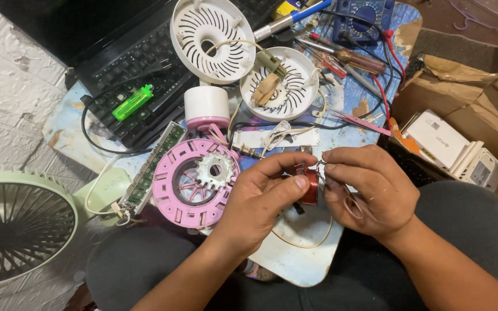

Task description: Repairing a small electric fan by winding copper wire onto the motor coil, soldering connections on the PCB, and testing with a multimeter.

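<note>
Left hand (269, 190) pinches red coil (309, 185) | right hand (367, 190) curled, pinching its wire (320, 162)

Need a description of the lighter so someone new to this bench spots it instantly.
Start at the black laptop lying open at the top left of the cluttered board. The lighter lies flat on the keyboard's near left part, left of the white cylinder with a pink base. It is the only translucent, bright green thing there, small and slim, and neither hand touches it.
</note>
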